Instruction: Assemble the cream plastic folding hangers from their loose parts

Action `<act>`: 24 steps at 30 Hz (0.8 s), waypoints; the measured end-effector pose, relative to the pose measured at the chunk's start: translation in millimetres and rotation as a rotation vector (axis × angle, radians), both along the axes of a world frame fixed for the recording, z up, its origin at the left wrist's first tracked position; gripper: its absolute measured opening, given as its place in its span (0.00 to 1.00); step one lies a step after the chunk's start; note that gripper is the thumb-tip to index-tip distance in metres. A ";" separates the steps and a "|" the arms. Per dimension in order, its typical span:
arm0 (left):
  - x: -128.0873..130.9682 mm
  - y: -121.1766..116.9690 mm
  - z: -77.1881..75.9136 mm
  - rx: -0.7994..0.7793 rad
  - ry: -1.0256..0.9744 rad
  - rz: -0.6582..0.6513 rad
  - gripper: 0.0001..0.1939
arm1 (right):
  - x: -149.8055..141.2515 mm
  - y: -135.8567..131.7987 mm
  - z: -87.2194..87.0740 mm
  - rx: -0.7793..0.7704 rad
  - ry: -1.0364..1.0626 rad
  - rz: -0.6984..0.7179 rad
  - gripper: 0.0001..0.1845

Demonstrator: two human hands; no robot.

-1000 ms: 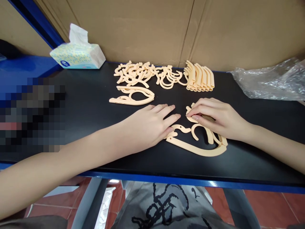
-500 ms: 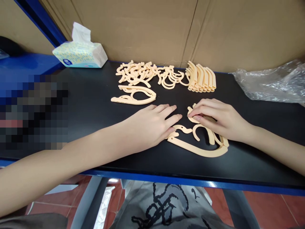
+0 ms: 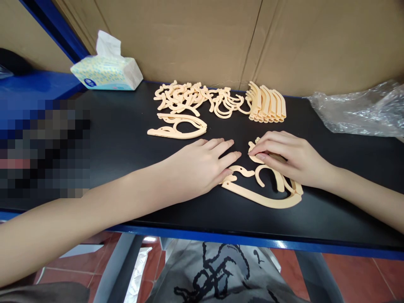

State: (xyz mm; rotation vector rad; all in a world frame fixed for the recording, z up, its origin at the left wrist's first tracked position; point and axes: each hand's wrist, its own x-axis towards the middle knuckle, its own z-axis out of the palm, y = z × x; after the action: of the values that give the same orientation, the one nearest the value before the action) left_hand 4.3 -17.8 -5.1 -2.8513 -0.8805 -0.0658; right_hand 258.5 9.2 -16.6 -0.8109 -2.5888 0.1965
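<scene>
My left hand (image 3: 206,162) lies flat with its fingers spread and holds nothing; it partly covers the left ends of some cream plastic hanger pieces. My right hand (image 3: 290,155) rests loosely over more pieces, fingers stretched out and slightly bent, the fingertips touching a small cream piece (image 3: 256,158). Between the hands and nearer me lie a long curved hanger arm (image 3: 261,198), a hook-shaped piece (image 3: 260,176) and a small wavy hook piece (image 3: 243,170). What lies under the right palm is hidden.
Beyond my left hand lie folded hangers (image 3: 181,132). Behind them are a heap of loose curved pieces (image 3: 189,97) and stacked hanger arms (image 3: 268,103). A tissue pack (image 3: 105,71) stands back left; a clear plastic bag (image 3: 360,109) lies right. The black tabletop (image 3: 176,212) has a blue front edge.
</scene>
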 end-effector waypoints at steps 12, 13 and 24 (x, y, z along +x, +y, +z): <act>0.2 0.3 -0.2 0.007 0.001 -0.006 0.24 | 0.5 0.1 -0.1 0.012 0.002 0.005 0.08; 0.1 0.3 -0.1 0.006 0.003 -0.004 0.24 | 0.4 0.1 0.0 0.010 0.001 0.005 0.08; -0.2 0.5 -0.2 0.002 -0.004 -0.006 0.23 | -0.1 0.4 -0.7 0.018 0.011 0.013 0.08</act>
State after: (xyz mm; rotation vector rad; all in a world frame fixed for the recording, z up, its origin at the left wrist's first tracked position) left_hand 4.2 -17.3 -5.3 -2.8528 -0.8717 -0.0725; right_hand 258.4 9.6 -17.3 -0.7852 -2.5827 0.1806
